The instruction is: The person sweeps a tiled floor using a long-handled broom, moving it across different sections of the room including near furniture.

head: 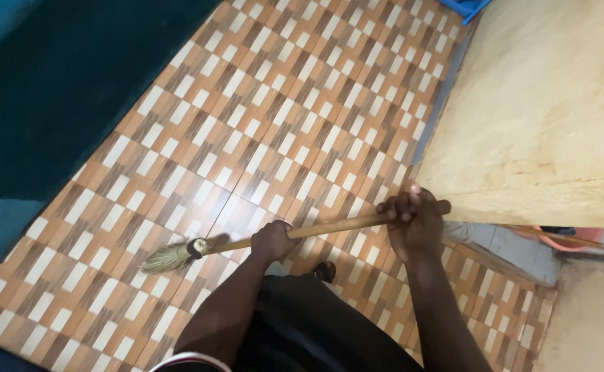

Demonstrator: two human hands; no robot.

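Your dark-clothed lap sits nearest; above it your left hand (272,240) and right hand (412,222) both clench the broom (247,243), bristles on the tiled floor (261,103). The handle's end, near the wooden board (543,103), could knock it.

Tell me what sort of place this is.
Probably a room in a home: patterned brown-and-white floor tiles, a dark teal furnishing along one side, and a straw broom held in both hands.
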